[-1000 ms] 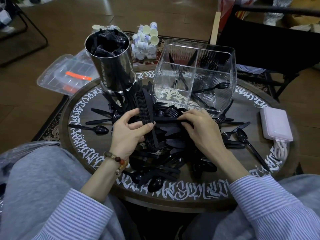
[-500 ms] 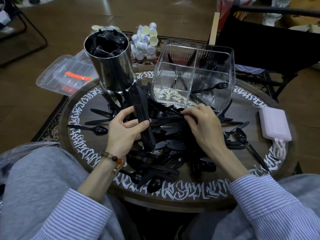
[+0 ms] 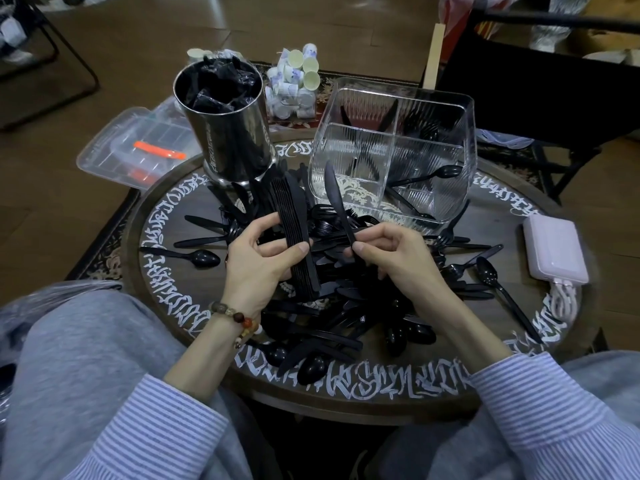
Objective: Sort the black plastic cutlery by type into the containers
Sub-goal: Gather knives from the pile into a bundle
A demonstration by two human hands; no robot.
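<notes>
Pinching a slim black plastic knife [image 3: 335,199] at centre frame, blade up, the right hand [image 3: 398,261] nears the left hand [image 3: 258,261], whose grip clasps a flat stack of knives [image 3: 294,233]. Glossy loose cutlery [image 3: 346,313] heaps the round tabletop [image 3: 166,265] below the ribbed clear container [image 3: 394,157].
</notes>
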